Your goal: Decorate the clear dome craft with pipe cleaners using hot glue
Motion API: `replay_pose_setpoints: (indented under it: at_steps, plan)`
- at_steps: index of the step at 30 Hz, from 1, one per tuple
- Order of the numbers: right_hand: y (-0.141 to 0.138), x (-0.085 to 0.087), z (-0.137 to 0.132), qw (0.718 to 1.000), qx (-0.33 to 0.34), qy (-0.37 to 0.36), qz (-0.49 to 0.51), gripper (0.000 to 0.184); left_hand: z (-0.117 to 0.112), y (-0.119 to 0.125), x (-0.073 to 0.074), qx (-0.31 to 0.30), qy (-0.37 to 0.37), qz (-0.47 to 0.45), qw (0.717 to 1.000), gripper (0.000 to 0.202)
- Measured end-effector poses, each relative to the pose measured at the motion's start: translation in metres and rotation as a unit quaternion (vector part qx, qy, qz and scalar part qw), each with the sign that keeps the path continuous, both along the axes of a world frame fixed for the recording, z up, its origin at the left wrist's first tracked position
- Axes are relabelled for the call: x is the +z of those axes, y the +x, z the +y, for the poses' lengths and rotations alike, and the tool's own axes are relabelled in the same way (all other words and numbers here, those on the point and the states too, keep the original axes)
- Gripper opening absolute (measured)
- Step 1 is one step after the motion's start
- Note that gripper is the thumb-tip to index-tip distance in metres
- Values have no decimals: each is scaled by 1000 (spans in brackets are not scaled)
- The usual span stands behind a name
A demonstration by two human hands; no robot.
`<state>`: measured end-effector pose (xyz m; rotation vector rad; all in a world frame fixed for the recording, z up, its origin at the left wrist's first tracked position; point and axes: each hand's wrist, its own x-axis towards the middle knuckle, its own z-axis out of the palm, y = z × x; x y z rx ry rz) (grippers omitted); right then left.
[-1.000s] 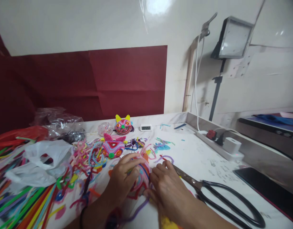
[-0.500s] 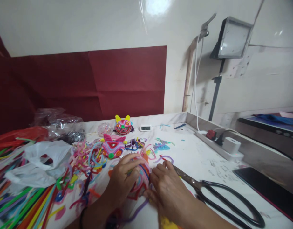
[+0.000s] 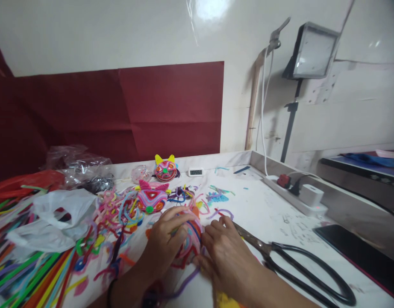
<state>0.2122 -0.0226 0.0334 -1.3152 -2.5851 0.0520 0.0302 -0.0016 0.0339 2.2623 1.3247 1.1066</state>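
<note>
Between my two hands lies a round pipe-cleaner face (image 3: pixel 191 244), with curved bands of pink, blue and red. My left hand (image 3: pixel 169 235) grips it from the left, fingers over its top and thumb on its front. My right hand (image 3: pixel 224 248) presses at its right edge with bent fingers. A purple pipe cleaner (image 3: pixel 187 280) trails below from near my right thumb; whether the thumb pinches it I cannot tell. Behind stand two finished-looking animal faces: one with pink ears (image 3: pixel 152 197), another with yellow ears (image 3: pixel 165 169). Large black-handled scissors (image 3: pixel 267 250) lie beside my right hand.
Loose pipe cleaners (image 3: pixel 33 273) and a white plastic bag (image 3: pixel 56 218) cover the left side. Curled scraps (image 3: pixel 113 205) lie nearer the middle. A small digital clock (image 3: pixel 195 172) stands at the back. To the right are a power strip (image 3: pixel 299 201) and a phone (image 3: pixel 360 256).
</note>
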Motion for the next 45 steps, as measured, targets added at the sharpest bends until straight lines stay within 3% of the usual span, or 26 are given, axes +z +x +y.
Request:
replay_pose_setpoints:
  at_steps: [17, 28, 32, 36, 40, 45]
  plan:
    - [2, 0, 1, 1000, -1, 8, 2, 35, 1, -2, -2, 2, 3, 2, 1000, 35]
    - [10, 10, 0, 999, -6, -8, 45, 32, 2, -2, -2, 2, 1, -1, 1000, 37]
    - [14, 6, 2, 988, -3, 43, 148, 19, 1, -1, -2, -8, -6, -1, 1000, 37]
    - [13, 0, 3, 965, 70, 119, 224, 14, 1, -1, -3, -16, 7, -1, 1000, 36]
    - [11, -2, 3, 949, 134, 174, 226, 20, 1, 0, -3, -20, 21, -2, 1000, 35]
    - [9, -3, 6, 939, 155, 226, 208, 18, 1, 1, -2, -28, 34, 0, 999, 33]
